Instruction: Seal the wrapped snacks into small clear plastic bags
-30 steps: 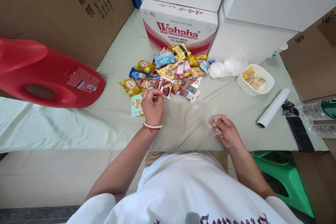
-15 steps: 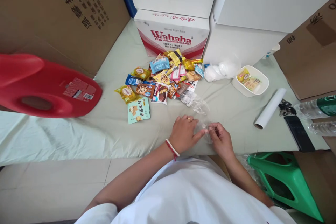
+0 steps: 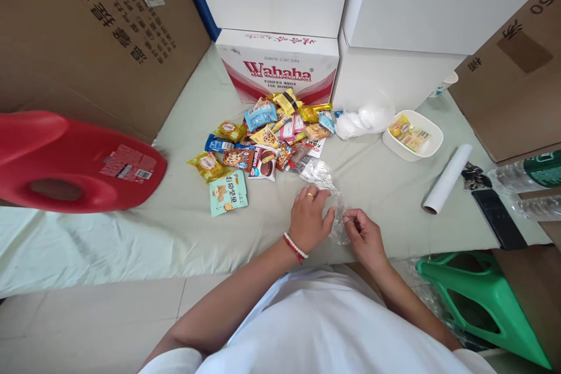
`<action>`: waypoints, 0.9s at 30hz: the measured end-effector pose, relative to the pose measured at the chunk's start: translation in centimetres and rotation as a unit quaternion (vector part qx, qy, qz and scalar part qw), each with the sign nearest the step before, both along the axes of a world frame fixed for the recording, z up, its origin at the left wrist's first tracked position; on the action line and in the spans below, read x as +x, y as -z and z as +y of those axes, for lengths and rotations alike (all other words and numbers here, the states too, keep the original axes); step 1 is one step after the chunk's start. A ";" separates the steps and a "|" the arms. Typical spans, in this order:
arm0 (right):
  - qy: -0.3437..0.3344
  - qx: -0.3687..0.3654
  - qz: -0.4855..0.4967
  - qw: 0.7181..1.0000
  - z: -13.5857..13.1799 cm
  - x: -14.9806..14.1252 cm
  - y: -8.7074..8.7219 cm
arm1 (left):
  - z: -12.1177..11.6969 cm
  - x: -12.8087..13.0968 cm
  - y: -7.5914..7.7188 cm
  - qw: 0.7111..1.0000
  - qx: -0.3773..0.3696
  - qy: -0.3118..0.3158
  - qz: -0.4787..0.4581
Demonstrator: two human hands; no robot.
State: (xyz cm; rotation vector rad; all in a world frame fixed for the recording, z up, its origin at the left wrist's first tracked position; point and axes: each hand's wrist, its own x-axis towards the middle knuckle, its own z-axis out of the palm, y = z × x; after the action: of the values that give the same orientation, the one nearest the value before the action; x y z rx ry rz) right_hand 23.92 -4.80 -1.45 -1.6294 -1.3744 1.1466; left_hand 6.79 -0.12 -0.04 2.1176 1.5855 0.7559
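Note:
A crumpled strip of clear plastic film or bag lies on the cloth between my hands. My left hand, with a ring and a beaded bracelet, is at its left side, thumb and fingers apart, fingertips on or just above the plastic. My right hand pinches the plastic's right edge between thumb and forefinger. Just beyond is a heap of wrapped snacks: a chocolate pie packet, a brown cookie packet, a light blue packet and a mint green pouch at the near left.
Behind the snacks stands a Wahaha carton. A bag with white contents and a white tub holding snacks are at right, near a white roll and black phone. A red jug lies left; a green stool stands below.
My left thumb has come away from my right fingers, and a gap now separates the hands. The plastic shows more between them. The camera view has shifted slightly.

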 end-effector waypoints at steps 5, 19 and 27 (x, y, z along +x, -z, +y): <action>-0.002 0.010 -0.011 1.000 0.0 -0.1 0.0 | 0.9 0.9 0.5 0.997 -0.017 0.053 0.052; 0.127 -0.073 0.112 0.983 0.1 1.7 0.5 | 0.7 -1.9 2.2 0.846 -0.246 -0.074 -0.468; -0.140 -0.088 -0.093 0.982 1.1 7.4 -2.3 | -2.0 -4.9 1.2 0.694 -0.329 -0.151 -0.623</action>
State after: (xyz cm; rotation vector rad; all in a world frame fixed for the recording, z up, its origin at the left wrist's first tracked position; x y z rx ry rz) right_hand 31.37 -3.69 0.86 -1.7416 -1.7057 1.3371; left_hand 1.86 -2.10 -1.21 0.4623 1.0583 1.1177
